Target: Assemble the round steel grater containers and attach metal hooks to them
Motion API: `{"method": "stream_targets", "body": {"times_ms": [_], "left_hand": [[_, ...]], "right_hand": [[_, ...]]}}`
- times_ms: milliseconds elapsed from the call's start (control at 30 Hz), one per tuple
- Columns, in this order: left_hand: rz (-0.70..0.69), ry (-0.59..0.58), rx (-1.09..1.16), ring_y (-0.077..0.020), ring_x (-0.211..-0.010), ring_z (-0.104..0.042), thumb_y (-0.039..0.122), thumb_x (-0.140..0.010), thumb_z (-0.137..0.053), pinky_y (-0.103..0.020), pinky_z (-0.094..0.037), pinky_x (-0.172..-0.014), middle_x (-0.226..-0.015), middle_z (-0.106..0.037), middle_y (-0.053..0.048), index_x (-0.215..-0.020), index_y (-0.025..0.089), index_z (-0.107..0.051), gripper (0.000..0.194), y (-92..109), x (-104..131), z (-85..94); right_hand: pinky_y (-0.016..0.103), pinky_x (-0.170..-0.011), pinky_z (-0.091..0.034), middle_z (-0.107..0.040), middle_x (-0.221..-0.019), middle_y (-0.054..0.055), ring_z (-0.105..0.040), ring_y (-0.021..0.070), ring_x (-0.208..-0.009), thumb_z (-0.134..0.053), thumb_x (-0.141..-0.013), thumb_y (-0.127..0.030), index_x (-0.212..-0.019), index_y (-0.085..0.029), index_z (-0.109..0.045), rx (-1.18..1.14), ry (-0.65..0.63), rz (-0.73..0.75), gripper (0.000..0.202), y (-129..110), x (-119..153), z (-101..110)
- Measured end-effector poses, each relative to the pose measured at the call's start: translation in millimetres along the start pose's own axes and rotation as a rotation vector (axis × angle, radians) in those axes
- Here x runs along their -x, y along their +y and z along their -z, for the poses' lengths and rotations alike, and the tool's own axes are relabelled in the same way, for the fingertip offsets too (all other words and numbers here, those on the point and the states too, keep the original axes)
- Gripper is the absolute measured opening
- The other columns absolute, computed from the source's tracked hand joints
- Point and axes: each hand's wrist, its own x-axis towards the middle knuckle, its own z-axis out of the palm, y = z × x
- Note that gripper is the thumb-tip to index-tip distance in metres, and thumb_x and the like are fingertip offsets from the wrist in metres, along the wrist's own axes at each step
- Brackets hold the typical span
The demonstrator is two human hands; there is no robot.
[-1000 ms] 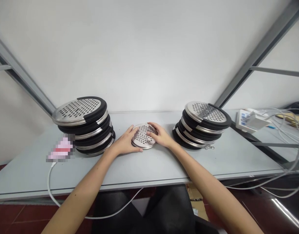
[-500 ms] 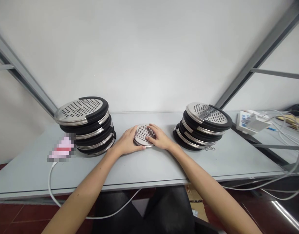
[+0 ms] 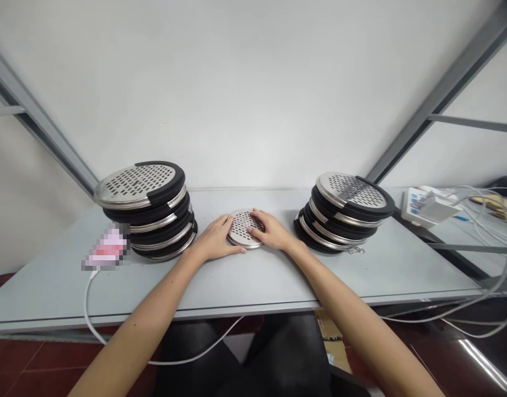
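Observation:
A round perforated metal disc (image 3: 240, 227) lies flat on the grey tabletop (image 3: 245, 281), between two stacks. My left hand (image 3: 214, 238) curves around its left edge, the thumb along the near side. From the right, my right hand (image 3: 274, 230) grips the disc, with fingertips and thumb over its top face. The disc's side edges are partly hidden under my hands. To the left stands a tall stack of similar discs (image 3: 140, 184), with black rims partly around their silver edges. A like stack of discs (image 3: 352, 193) stands to the right.
A pixelated pink object (image 3: 107, 251) sits left, with a white cable (image 3: 87, 303) running off the front edge. At the right are a white power strip (image 3: 414, 207) and tangled cables. Grey metal frame posts (image 3: 427, 105) rise at both sides before a white wall.
Both hands stay on the disc in nearly the same grip. The whole view has shifted very slightly; the stacks have not moved on the table.

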Motion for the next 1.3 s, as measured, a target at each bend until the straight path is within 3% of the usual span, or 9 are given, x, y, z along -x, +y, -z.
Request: {"method": "stream_targets", "body": {"times_ms": [167, 300, 500, 633, 733, 867, 1000, 1167, 1300], "left_hand": [[-0.003, 0.024, -0.021, -0.0365, -0.139, -0.035, 0.065, -0.076, -0.063, -0.051, -0.031, -0.113, -0.147, -0.04, -0.02, -0.142, 0.015, -0.038, 0.086, -1, 0, 0.1], [0.002, 0.148, 0.05, -0.0305, -0.13, -0.047, 0.057, -0.091, -0.047, -0.047, -0.036, -0.11, -0.138, -0.051, -0.017, -0.135, 0.015, -0.045, 0.062, -5, -4, 0.6], [0.147, 0.347, 0.227, -0.0263, -0.112, -0.06, 0.051, -0.097, -0.035, -0.044, -0.046, -0.098, -0.119, -0.063, -0.013, -0.125, 0.016, -0.05, 0.047, -9, -9, 1.2], [0.187, 0.406, 0.233, -0.0276, -0.118, -0.057, 0.046, -0.099, -0.032, -0.046, -0.044, -0.102, -0.125, -0.061, -0.016, -0.13, 0.014, -0.048, 0.048, -9, -11, 0.1], [0.094, 0.483, 0.155, -0.0272, -0.124, -0.052, 0.042, -0.098, -0.037, -0.046, -0.04, -0.107, -0.131, -0.056, -0.017, -0.13, 0.012, -0.048, 0.045, -7, -10, -0.3], [-0.135, 0.526, -0.003, -0.0268, -0.127, -0.048, 0.037, -0.089, -0.061, -0.045, -0.039, -0.109, -0.134, -0.054, -0.014, -0.132, 0.018, -0.049, 0.049, -2, -9, -0.6], [-0.221, 0.548, -0.03, -0.0253, -0.119, -0.052, 0.022, -0.09, -0.059, -0.045, -0.044, -0.104, -0.123, -0.061, -0.01, -0.119, 0.022, -0.061, 0.029, -1, -9, -1.0], [-0.224, 0.637, 0.23, -0.0225, -0.114, -0.058, 0.016, -0.088, -0.06, -0.041, -0.049, -0.099, -0.121, -0.063, -0.008, -0.109, 0.022, -0.068, 0.023, 0, -10, 1.7], [-0.186, 0.675, 0.53, -0.0205, -0.105, -0.064, 0.022, -0.083, -0.068, -0.035, -0.053, -0.092, -0.117, -0.065, -0.008, -0.104, 0.021, -0.07, 0.021, 1, -14, 2.2]], "right_hand": [[0.05, -0.112, -0.033, -0.056, -0.137, 0.017, -0.049, 0.0293, -0.131, -0.048, -0.092, -0.048, -0.125, -0.015, -0.06, -0.137, 0.039, -0.022, 0.048, 2, -1, 4], [0.045, -0.11, -0.037, -0.062, -0.129, 0.011, -0.054, 0.0239, -0.124, -0.033, -0.096, -0.054, -0.121, -0.02, -0.062, -0.299, 0.098, -0.069, 0.051, 1, -1, 16], [0.044, -0.103, -0.044, -0.063, -0.126, 0.011, -0.061, 0.0245, -0.111, -0.067, -0.08, -0.046, -0.127, -0.021, -0.057, -0.298, 0.161, 0.079, 0.054, 2, 0, 22], [0.042, -0.094, -0.05, -0.07, -0.108, 0.008, -0.065, 0.0225, -0.099, -0.06, -0.088, -0.035, -0.115, -0.022, -0.065, -0.171, 0.252, 0.162, 0.031, 6, -1, 18], [0.041, -0.092, -0.05, -0.071, -0.107, 0.007, -0.065, 0.0228, -0.099, -0.058, -0.09, -0.032, -0.115, -0.023, -0.066, -0.06, 0.302, 0.211, 0.027, 7, -1, 21], [0.041, -0.088, -0.05, -0.071, -0.107, 0.008, -0.063, 0.024, -0.098, -0.057, -0.092, -0.029, -0.115, -0.022, -0.066, 0.107, 0.331, 0.284, 0.026, 3, 2, 25], [0.04, -0.085, -0.05, -0.071, -0.105, 0.008, -0.063, 0.0234, -0.095, -0.057, -0.092, -0.028, -0.113, -0.023, -0.067, 0.138, 0.31, 0.333, 0.025, -4, 4, 24], [0.043, -0.096, -0.048, -0.068, -0.115, 0.01, -0.062, 0.025, -0.107, -0.067, -0.083, -0.032, -0.118, -0.022, -0.063, -0.03, 0.425, 0.193, 0.037, -5, 2, 19], [0.044, -0.097, -0.048, -0.066, -0.122, 0.009, -0.06, 0.0253, -0.113, -0.069, -0.08, -0.036, -0.12, -0.021, -0.063, -0.26, 0.408, 0.036, 0.043, 2, -3, 21]]}}
